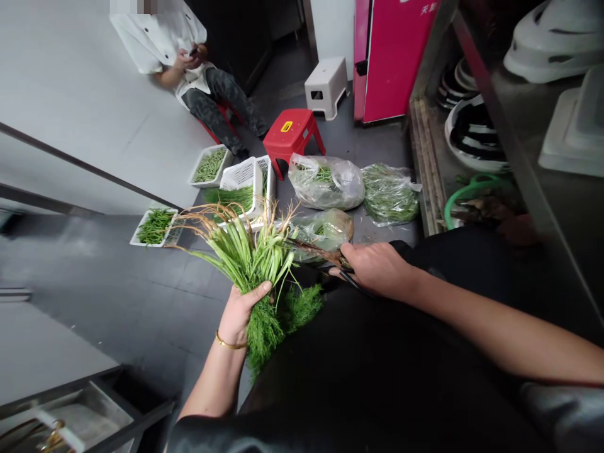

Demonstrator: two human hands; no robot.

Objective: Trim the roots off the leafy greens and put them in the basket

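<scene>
My left hand (245,308) is closed around a bunch of feathery green herbs (250,255) that look like dill or fennel. Their pale stems and stringy brown roots point up and away from me, while the leafy tops hang below my fist. In my right hand (377,267) is a pair of rusty scissors (321,253), held by dark handles. The blades reach left to the stems near the root end; whether they touch is hard to make out. More feathery leaves lie beside the bunch, just above my dark apron (358,365).
Beyond the bunch stand white baskets (257,170) of greens, and clear plastic bags (325,182) of greens lie on the floor. A red stool (290,135) and a white stool (326,85) are behind them. Metal shelves (509,113) border the right. A seated person (189,69) holds a small dark object.
</scene>
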